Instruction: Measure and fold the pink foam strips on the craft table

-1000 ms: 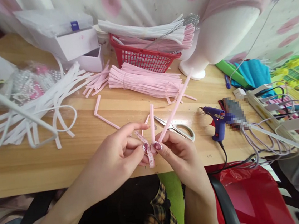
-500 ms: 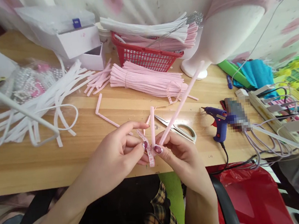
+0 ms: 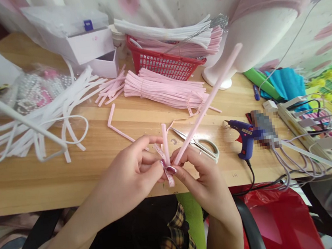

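The wooden table [image 3: 70, 183] bore a red basket [image 3: 165, 62], a tied pink bundle [image 3: 162, 89] in front of it, white strips [image 3: 47, 110], a bent pink strip [image 3: 122, 133], scissors [image 3: 207, 147] and a blue glue gun [image 3: 245, 136].

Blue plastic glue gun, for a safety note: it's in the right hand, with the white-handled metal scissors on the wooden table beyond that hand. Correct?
Not quite: the head view shows the blue glue gun lying on the wooden table; the right hand holds a pink fuzzy stem. The white-handled metal scissors are indeed on the table beyond that hand.
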`<state>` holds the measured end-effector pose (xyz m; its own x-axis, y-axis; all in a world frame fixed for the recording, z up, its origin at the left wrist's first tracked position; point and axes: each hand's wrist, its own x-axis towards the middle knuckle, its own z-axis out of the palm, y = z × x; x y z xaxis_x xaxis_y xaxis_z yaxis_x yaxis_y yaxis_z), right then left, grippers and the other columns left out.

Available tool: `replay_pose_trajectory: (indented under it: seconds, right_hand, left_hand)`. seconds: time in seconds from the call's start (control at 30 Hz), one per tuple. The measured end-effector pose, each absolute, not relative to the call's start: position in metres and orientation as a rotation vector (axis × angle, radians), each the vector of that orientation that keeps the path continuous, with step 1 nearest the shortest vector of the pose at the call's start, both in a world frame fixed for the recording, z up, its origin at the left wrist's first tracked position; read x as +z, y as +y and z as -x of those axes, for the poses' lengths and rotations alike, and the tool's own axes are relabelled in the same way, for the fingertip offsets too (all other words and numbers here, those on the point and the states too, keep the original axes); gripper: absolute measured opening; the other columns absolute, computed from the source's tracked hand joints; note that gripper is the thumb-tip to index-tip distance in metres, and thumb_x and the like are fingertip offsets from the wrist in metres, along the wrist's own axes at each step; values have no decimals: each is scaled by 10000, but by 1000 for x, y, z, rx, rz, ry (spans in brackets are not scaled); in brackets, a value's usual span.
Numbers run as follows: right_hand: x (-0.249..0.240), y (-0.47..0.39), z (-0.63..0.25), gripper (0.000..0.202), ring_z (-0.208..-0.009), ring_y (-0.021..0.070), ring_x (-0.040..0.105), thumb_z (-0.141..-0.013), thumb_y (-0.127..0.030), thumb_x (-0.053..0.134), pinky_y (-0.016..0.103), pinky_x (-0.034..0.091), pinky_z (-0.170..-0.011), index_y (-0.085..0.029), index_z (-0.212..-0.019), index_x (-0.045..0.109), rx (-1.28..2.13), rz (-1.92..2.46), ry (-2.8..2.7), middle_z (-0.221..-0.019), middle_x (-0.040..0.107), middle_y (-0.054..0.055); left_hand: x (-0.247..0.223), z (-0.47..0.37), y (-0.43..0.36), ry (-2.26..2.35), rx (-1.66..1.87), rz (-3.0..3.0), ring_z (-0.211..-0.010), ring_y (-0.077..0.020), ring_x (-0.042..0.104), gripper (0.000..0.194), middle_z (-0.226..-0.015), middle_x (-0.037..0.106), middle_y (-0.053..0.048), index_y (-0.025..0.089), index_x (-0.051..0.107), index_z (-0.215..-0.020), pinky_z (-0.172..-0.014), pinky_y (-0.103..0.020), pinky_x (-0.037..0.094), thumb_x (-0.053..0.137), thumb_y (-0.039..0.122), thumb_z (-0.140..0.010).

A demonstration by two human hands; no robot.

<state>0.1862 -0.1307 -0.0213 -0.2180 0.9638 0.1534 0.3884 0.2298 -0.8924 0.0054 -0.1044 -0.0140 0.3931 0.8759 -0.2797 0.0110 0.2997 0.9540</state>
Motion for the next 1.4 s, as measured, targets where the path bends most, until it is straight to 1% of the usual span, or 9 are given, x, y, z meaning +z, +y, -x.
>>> replay_pose_trajectory:
  seconds: [0.13,0.23,0.37,0.5,0.63,0.77,0.9,1.27,1.4]
  right_hand:
    - [-18,-134,-184,128,-885,167,610,-951,-144,604,276,449,-801,-216,-846,594,864,1283,-1785,-915,654,9]
    - [-17,-135,-184,125,-905,166,619,-949,-127,603,270,452,-807,-217,-864,614,814,1297,-1800,-931,659,11]
    - [-19,-133,-184,110,-929,159,634,-928,-120,643,267,454,-843,-216,-876,653,811,1312,-1777,-959,675,12]
    - [-26,-135,-186,49,-876,152,617,-955,-199,624,269,461,-803,-220,-911,631,948,1329,-1609,-910,651,3]
    - [-32,-141,-186,85,-860,144,616,-987,-303,585,267,473,-804,-228,-956,610,1169,1291,-1411,-912,646,-3]
    - [-36,-143,-180,88,-965,162,629,-914,-280,693,275,451,-898,-231,-976,652,1328,1267,-1398,-978,694,0]
    - [-38,-141,-173,5,-915,159,614,-905,-220,691,273,448,-875,-224,-902,692,1315,1203,-1411,-912,694,-3]
    - [-38,-144,-175,178,-756,129,564,-952,-256,628,258,461,-762,-290,-1033,783,1330,1161,-1362,-844,668,-7]
    - [-36,-141,-175,177,-827,139,619,-941,-268,653,246,477,-793,-310,-1032,799,1406,1142,-1304,-881,734,-6]
  left_hand:
    - [-14,-7,-107,987,727,-1120,-858,-205,762,427,-988,792,-35,264,540,-1302,-751,-285,607,613,224,-883]
    - [-15,-11,-110,1039,756,-1159,-836,-202,759,377,-972,793,-32,261,568,-1278,-724,-276,607,618,295,-906]
    - [-14,-15,-112,1114,816,-1283,-718,-157,740,189,-897,794,-20,224,703,-1066,-658,-209,568,594,260,-917]
    - [-14,-15,-111,1126,898,-1242,-720,-151,737,139,-856,795,-10,210,748,-918,-661,-194,557,617,252,-900]
    - [-17,-14,-109,1189,976,-1193,-787,-154,743,131,-862,802,0,216,753,-920,-725,-190,556,655,295,-884]
    - [-16,-14,-109,1242,1000,-1185,-842,-163,740,125,-875,803,-3,213,751,-869,-766,-199,545,664,302,-874]
    - [-11,-17,-111,1237,1044,-1078,-793,-160,735,90,-857,801,1,212,745,-821,-723,-208,547,682,273,-842]
    - [-16,-7,-106,1093,975,-994,-831,-178,750,144,-861,806,-17,215,773,-868,-757,-216,573,734,349,-830]
    - [-18,-2,-104,1050,959,-1006,-808,-159,740,137,-861,807,-10,219,774,-847,-750,-202,564,737,350,-832]
